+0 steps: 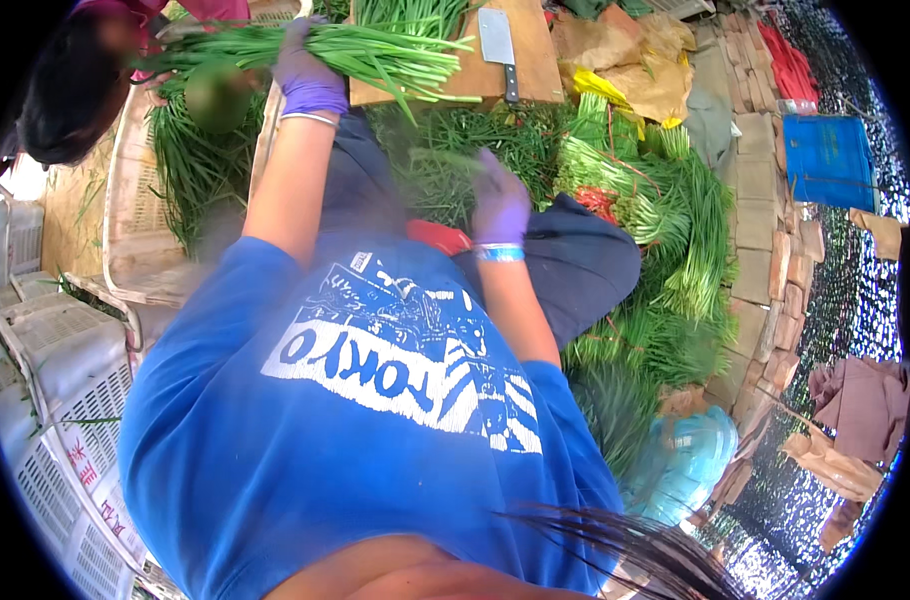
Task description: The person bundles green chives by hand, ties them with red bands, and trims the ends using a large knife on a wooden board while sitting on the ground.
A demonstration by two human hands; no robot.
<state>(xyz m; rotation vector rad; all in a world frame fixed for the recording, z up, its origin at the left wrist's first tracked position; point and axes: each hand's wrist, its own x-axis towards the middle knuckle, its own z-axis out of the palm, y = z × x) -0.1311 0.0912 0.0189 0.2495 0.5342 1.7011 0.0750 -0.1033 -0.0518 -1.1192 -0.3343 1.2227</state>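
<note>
My left hand (310, 72), in a purple glove, is closed around a bunch of long green chives (395, 55). The pale cut ends point right and the leaves trail left. Lower and to the right, my right hand (502, 200), also gloved in purple, hangs over loose green trimmings (455, 135) beside my knee. A blurred green wisp shows just left of its fingertips; whether the fingers grip it I cannot tell. Beyond, a cleaver (497, 40) with a black handle lies on a wooden board (535, 65), next to more chives (405, 15).
Tied chive bundles (690, 240) are heaped at right along a brick edge (760, 210). A plastic crate (135, 230) with chives stands at left, near stacked white crates (65, 400). Another person (70, 90) leans in at upper left. A blue bin (828, 160) stands far right.
</note>
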